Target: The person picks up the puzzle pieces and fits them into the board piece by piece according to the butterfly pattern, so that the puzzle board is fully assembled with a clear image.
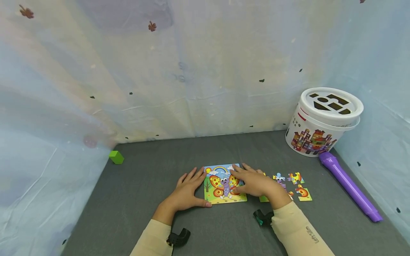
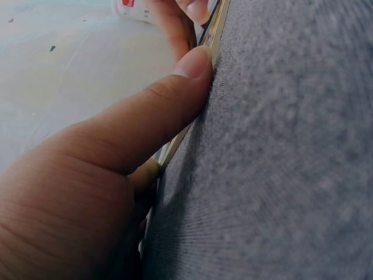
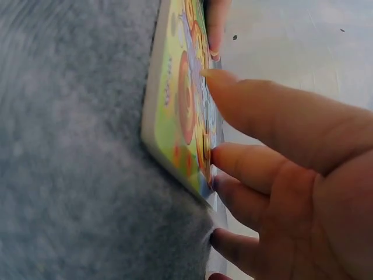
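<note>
A square puzzle board (image 1: pixel 225 182) with a butterfly, a rainbow and a sun lies flat on the grey table. At its left edge rests my left hand (image 1: pixel 187 192), fingers spread and fairly straight, thumb against the lower left corner. In the left wrist view that thumb (image 2: pixel 157 114) touches the board's edge. My right hand (image 1: pixel 256 182) lies over the right side, fingertips on the upper right part of the picture. In the right wrist view, the right fingers (image 3: pixel 250 166) touch the board (image 3: pixel 169 116) and its edge, with the thumb above the picture.
Right of the board lie several loose jigsaw pieces (image 1: pixel 304 193), partly hidden by the right hand and arm. A white bucket (image 1: pixel 314 137) with a shape-hole lid stands at the back right, beside a purple stick (image 1: pixel 350 186). A green block (image 1: pixel 116 157) sits at the far left corner.
</note>
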